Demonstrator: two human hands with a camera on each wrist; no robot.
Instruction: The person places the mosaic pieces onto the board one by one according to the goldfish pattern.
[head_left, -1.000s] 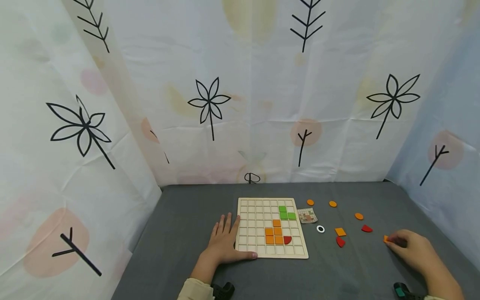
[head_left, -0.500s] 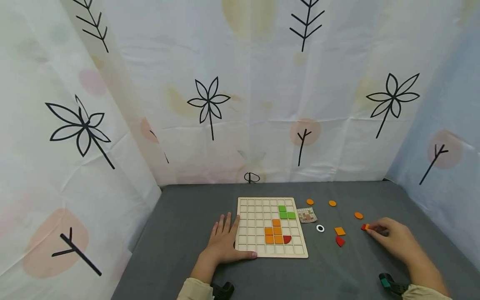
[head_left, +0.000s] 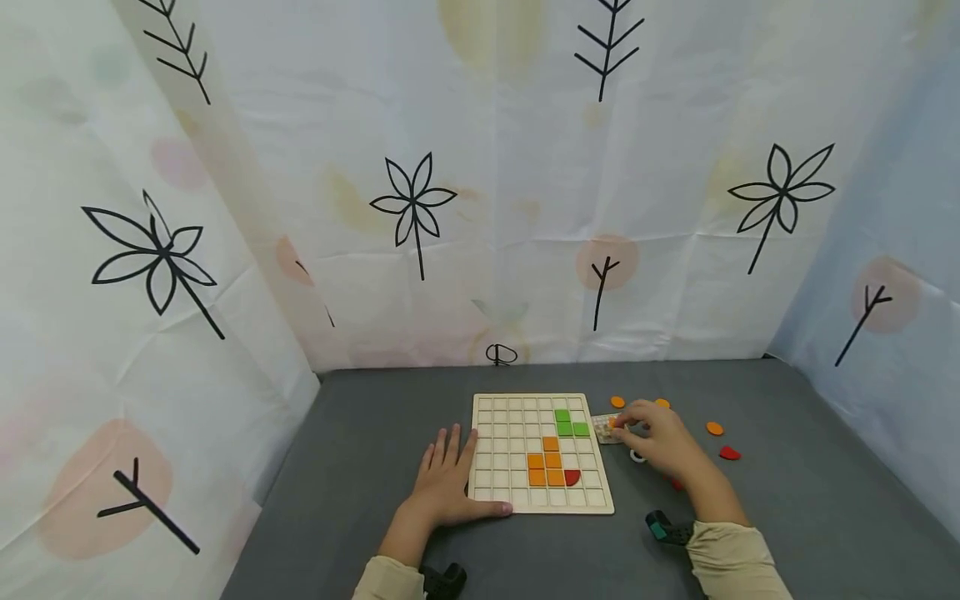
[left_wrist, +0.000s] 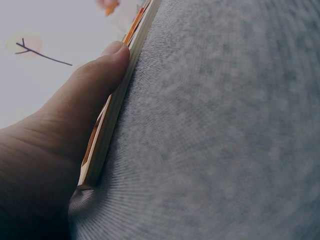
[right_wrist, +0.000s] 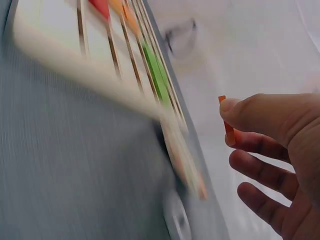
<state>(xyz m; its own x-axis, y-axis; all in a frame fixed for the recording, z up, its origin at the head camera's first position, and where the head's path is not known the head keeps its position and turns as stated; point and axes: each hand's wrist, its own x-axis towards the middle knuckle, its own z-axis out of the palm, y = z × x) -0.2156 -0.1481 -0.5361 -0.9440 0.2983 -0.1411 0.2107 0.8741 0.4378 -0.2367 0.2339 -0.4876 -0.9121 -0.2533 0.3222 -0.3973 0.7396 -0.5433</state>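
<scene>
A pale wooden grid board (head_left: 491,498) lies on the grey table, with green and orange square tiles and a red rounded tile (head_left: 572,477) in its cells. My left hand (head_left: 441,493) rests at its left side with fingers straight; the thumb (left_wrist: 112,62) lies on the near edge. Right of the board, my right hand (head_left: 663,440) pinches a thin orange tile (right_wrist: 229,130) between thumb and index finger, the other fingers loosely bent. It is above the small pattern card (head_left: 603,433), partly covering it. The tile shows mostly edge-on in the right wrist view.
Orange discs lie at the back right, one (head_left: 617,402) near the card and another (head_left: 715,428) farther right. A red piece (head_left: 730,453) lies near that one. The right hand partly hides a white ring (head_left: 637,456) and another red piece (head_left: 677,485). Printed cloth walls (head_left: 510,250) surround the table.
My right hand has carried the orange tile left from the far right, past the loose red piece, to the card beside the board. The left hand has stayed put.
</scene>
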